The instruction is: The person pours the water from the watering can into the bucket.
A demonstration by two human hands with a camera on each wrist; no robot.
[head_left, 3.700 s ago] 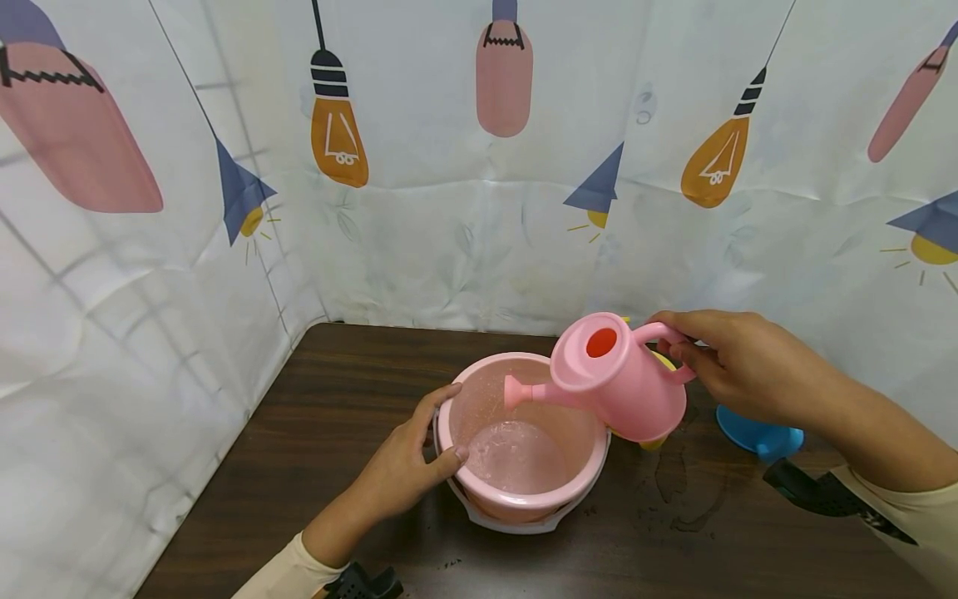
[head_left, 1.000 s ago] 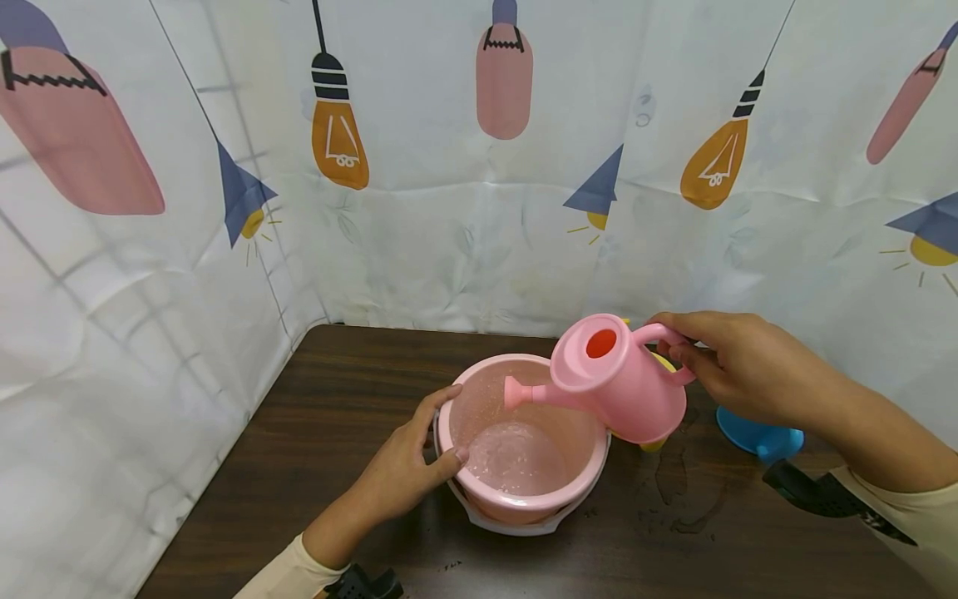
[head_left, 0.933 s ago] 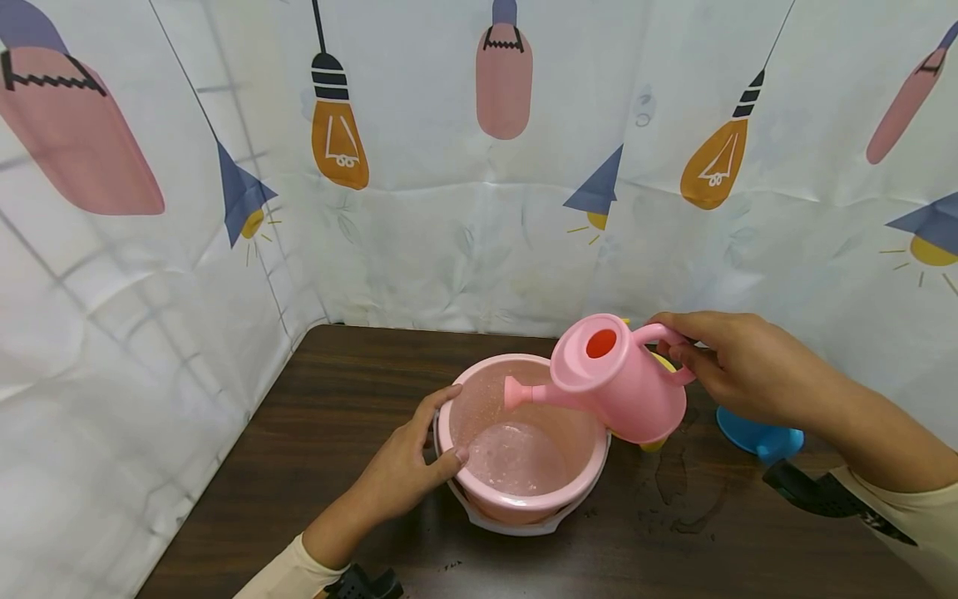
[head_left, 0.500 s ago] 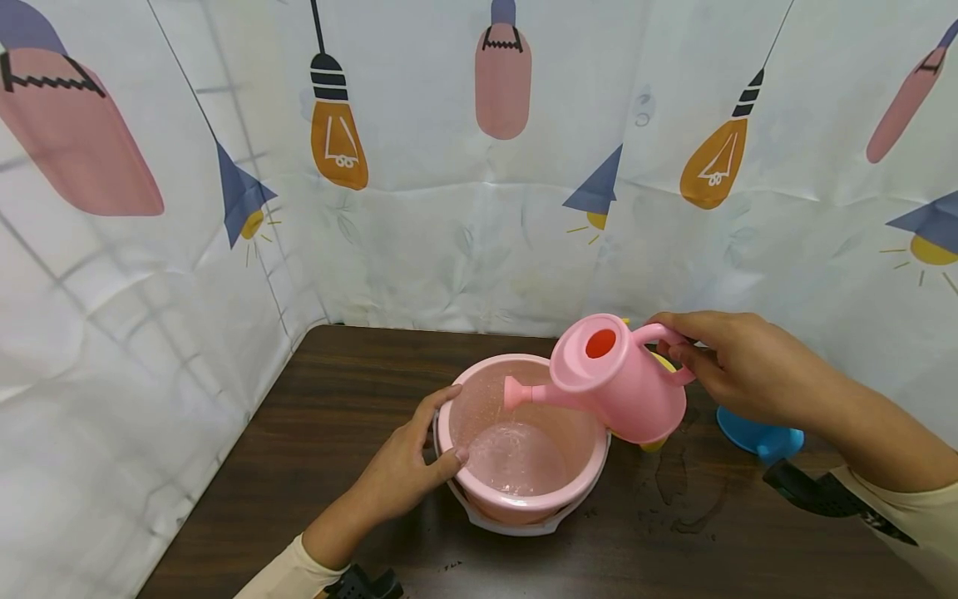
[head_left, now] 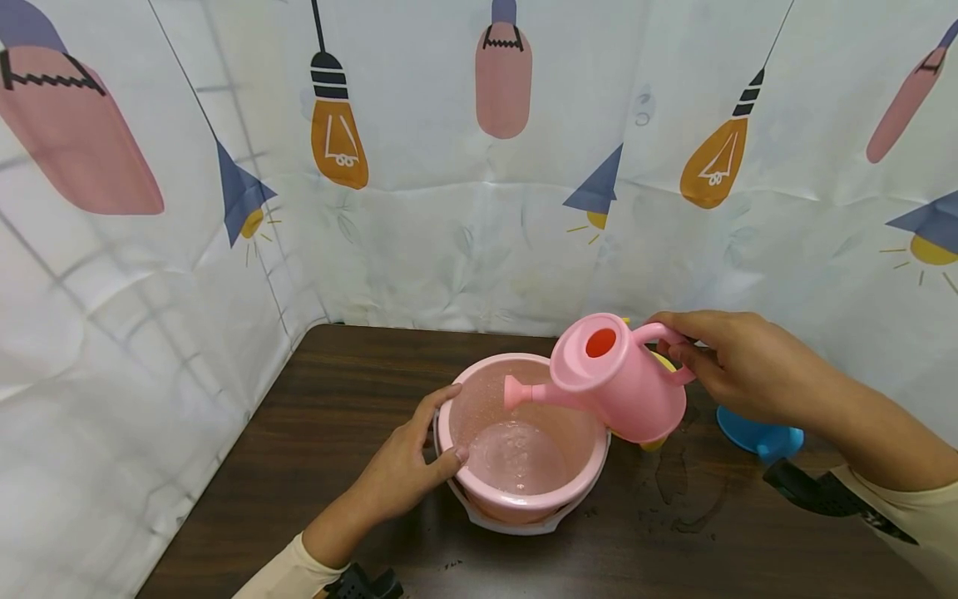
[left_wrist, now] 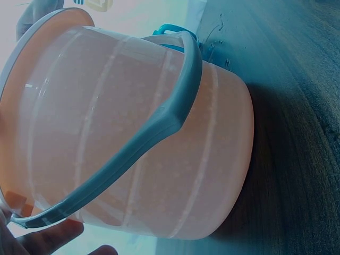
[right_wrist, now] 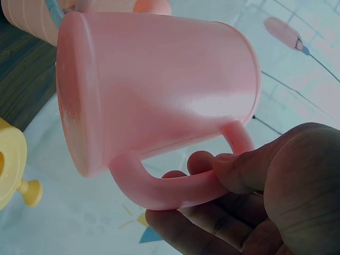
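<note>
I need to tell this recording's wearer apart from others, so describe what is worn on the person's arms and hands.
Both hands are bare: no gloves, rings or watch show on the left hand or the right hand. Each forearm ends in a pale cream sleeve, the right one with small dark markings. A black wrist-camera mount sits by the right sleeve, another by the left.

The pink watering can [head_left: 617, 384] is smooth plastic with a soft sheen. The pink bucket [head_left: 524, 445] is thin, slightly translucent plastic, its pale handle [left_wrist: 159, 125] matt. The bench [head_left: 337, 391] shows dark wood grain with wet patches. The printed curtain [head_left: 449, 208] looks like creased plastic sheeting.
</note>
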